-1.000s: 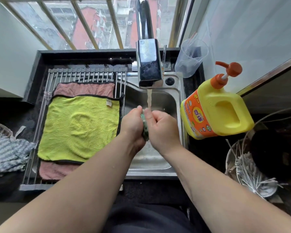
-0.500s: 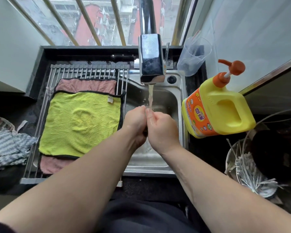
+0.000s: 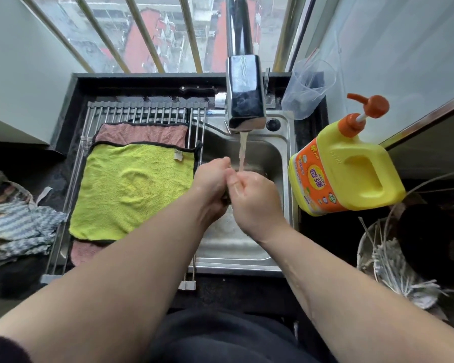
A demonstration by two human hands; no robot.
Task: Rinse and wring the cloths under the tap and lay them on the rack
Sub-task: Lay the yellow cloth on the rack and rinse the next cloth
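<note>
My left hand (image 3: 211,184) and my right hand (image 3: 254,203) are pressed together over the steel sink (image 3: 236,260), both closed on a small bunched cloth (image 3: 226,199). Only a dark sliver of it shows between the palms. The tap (image 3: 244,100) is running, and its stream (image 3: 243,150) falls onto the top of my hands. Left of the sink, the roll-up wire rack (image 3: 142,111) carries a yellow-green cloth (image 3: 134,189) spread flat over a pink cloth (image 3: 142,132).
A yellow detergent jug (image 3: 344,174) with an orange pump stands right of the sink. Behind it is a clear plastic cup (image 3: 307,87). A striped cloth (image 3: 13,226) lies bunched at far left. A bowl of white sticks (image 3: 393,263) and a dark pot (image 3: 435,239) sit at right.
My hands have closed tighter around the small cloth, so less of its green shows. They stay under the running water. The view has tilted slightly.
</note>
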